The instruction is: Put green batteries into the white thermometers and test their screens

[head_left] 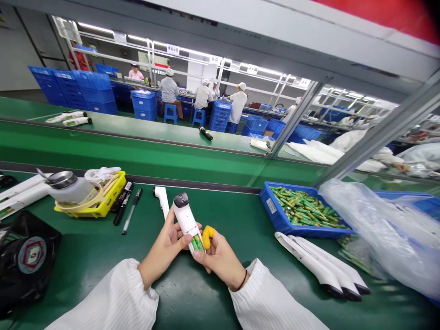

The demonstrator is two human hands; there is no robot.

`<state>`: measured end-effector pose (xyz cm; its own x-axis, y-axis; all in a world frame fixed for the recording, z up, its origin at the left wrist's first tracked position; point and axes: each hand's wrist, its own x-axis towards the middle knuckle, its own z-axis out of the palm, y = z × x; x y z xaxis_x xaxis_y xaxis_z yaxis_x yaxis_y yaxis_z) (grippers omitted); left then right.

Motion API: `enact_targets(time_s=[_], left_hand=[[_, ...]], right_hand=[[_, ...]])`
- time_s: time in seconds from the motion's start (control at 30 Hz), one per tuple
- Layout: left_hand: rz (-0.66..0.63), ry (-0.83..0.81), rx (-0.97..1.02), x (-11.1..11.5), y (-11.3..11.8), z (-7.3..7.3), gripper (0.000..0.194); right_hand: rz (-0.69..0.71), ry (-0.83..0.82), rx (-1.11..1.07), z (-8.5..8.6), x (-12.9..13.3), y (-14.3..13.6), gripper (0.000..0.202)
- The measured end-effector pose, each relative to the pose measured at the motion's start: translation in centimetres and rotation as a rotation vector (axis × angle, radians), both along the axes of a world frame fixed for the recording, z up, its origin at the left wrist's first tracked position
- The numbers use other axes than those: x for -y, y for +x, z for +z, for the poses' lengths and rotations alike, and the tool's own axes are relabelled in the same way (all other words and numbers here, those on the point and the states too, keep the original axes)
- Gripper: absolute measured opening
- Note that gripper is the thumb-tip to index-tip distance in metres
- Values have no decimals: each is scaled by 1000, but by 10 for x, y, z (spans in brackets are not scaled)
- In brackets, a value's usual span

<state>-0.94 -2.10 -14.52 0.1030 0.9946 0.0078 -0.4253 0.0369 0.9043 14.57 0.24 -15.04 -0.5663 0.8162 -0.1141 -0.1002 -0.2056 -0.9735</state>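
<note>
A white handheld device (186, 219) with a dark two-windowed head is held up in front of me. Its battery compartment is uncovered near the lower end, and green batteries (197, 244) show inside. My left hand (168, 240) grips the body from the left, thumb across the front beside the compartment. At the lower right, my right hand (218, 256) pinches the device's end, its thumb close to the batteries. A yellow finger cot (208, 236) covers its bent index finger. Just behind, a second white device (161, 200) lies on the green bench (192, 302), partly hidden by the held one.
On the right sit a blue bin (275, 215) of green batteries, several white devices (323, 266) and a plastic bag (381, 233). Leftward are pens (132, 211), a yellow basket (118, 195) with a metal-topped bottle (68, 188), and a black fan (29, 261). Co-workers sit beyond.
</note>
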Motion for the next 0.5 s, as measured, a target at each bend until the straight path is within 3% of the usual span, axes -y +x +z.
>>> enact_targets(time_s=[0.23,0.5], left_hand=[[-13,-41,-11,0,2,6,89],[-35,-87,-55,-1,1,6,71]], right_hand=[[-107,46,39,2,4,-4,51],[-133,63,159,6,6,-4,34]])
